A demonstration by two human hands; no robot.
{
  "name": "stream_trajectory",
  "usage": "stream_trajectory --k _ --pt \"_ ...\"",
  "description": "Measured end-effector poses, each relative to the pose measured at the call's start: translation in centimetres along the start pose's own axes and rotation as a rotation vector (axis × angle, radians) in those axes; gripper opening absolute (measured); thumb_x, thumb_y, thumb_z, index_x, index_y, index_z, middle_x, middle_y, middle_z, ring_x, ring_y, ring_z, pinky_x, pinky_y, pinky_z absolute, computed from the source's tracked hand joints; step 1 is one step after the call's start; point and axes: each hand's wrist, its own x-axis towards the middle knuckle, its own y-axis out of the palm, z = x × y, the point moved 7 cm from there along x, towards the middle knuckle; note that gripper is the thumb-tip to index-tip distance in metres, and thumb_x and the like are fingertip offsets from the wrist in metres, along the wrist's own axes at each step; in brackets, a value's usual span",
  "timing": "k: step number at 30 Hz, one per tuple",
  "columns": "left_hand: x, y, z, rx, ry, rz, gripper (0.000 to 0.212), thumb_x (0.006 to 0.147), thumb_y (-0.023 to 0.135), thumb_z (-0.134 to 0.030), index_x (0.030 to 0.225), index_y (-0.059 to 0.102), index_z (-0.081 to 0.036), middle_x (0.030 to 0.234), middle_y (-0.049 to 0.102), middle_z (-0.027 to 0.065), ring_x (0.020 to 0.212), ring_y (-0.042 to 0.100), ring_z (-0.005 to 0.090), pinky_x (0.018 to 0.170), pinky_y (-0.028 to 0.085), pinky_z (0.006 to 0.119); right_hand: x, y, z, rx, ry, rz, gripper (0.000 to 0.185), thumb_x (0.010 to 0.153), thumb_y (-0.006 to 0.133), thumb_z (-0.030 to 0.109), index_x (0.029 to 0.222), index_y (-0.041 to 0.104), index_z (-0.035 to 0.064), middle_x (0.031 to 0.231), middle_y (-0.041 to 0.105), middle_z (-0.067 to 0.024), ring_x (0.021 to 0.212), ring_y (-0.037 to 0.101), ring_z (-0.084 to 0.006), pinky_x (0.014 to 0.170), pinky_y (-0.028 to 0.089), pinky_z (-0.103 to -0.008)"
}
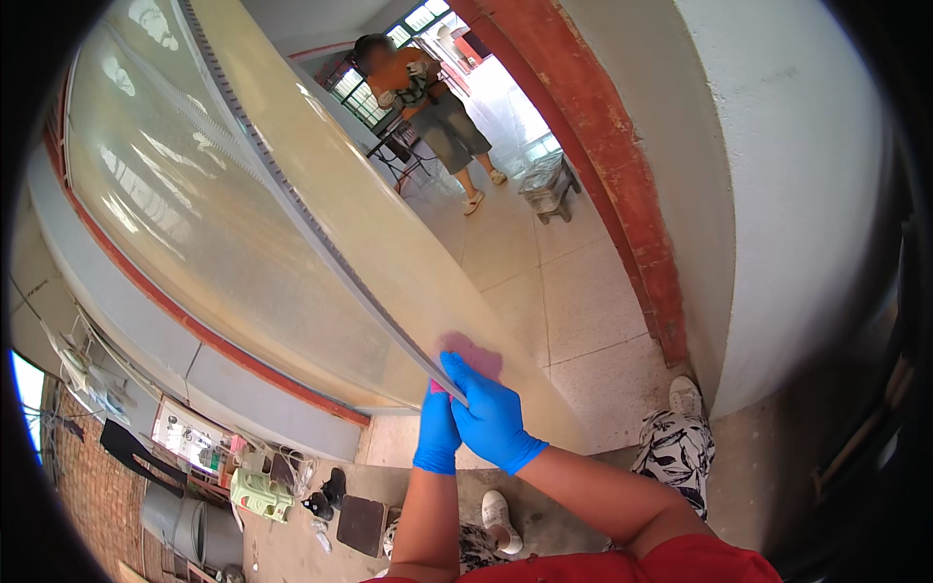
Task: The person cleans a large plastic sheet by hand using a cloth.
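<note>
A translucent yellowish plastic door curtain [408, 255] hangs before me, with a pale ribbed strip [342, 273] along its edge. My right hand [487, 415], in a blue rubber glove, grips the lower part of this strip, thumb laid along it. Close against it on the left is my left hand [437, 431], also gloved in blue, closed on a pink cloth [470, 353]. Part of the cloth shows dully through the plastic, and a brighter bit shows beside the strip. The left fingertips are hidden behind the strip and the right hand.
A second curtain panel [219, 240] hangs at left. A red door frame [619, 146] and white wall [794, 182] stand at right. Beyond the doorway are a person [437, 109] and a low stool [547, 182]. Lower left hold a green plastic stool [259, 495], black shoes [326, 495] and a grey bin [193, 528].
</note>
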Motion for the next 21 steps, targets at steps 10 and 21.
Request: stream_trajectory --k 10,21 --pt "0.2 -1.6 10.5 -0.445 -0.143 0.022 0.039 0.091 0.039 -0.024 0.125 0.036 -0.004 0.120 0.046 0.0094 0.106 0.047 0.0199 0.088 0.040 0.030 -0.1 0.1 0.7 -0.035 0.071 0.066 0.048 0.075 0.050 0.002 0.122 0.046 0.0134 0.100 0.058 -0.0159 0.081 0.059 -0.0295 0.068 0.047 -0.0324" --pt "-0.2 5.4 -16.1 0.144 0.821 0.092 0.038 0.089 0.043 -0.024 0.120 0.039 -0.001 0.117 0.048 0.0104 0.104 0.048 0.0201 0.083 0.043 0.029 -0.8 1.1 1.1 0.219 0.125 0.189 0.048 0.079 0.046 0.002 0.126 0.042 0.0126 0.092 0.057 -0.0193 0.076 0.059 -0.0282 0.067 0.046 -0.0309"
